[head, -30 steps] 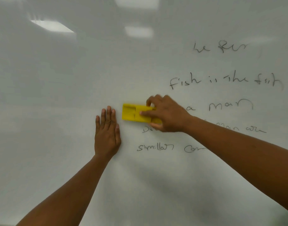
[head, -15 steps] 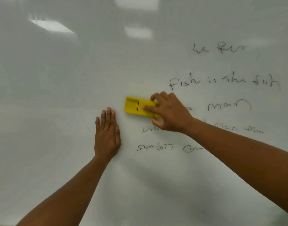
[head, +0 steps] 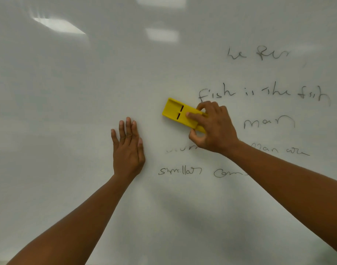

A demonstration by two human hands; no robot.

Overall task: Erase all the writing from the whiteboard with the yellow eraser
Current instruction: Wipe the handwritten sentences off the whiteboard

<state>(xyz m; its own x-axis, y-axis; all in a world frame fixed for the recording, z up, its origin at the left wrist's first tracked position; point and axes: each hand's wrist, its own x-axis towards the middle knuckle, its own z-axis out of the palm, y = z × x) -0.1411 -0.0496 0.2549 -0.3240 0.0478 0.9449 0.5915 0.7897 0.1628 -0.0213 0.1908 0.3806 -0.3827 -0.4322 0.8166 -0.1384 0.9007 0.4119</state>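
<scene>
The whiteboard fills the view. My right hand presses the yellow eraser against it, tilted down to the right, just below the word "fish". Black handwriting runs in several lines on the board's right half; "man" sits right of the eraser. A smeared, half-wiped word lies below my right hand, and "similar" is under that. My left hand lies flat on the board, fingers up, left of the eraser and holding nothing.
Ceiling lights reflect as bright patches in the board's upper left and top middle. My right forearm covers part of the lower lines of writing. The left half of the board carries no writing.
My right hand has slid the eraser upward and tilted it, its left end now higher. The word below it is more smeared. My left hand has stayed in place.
</scene>
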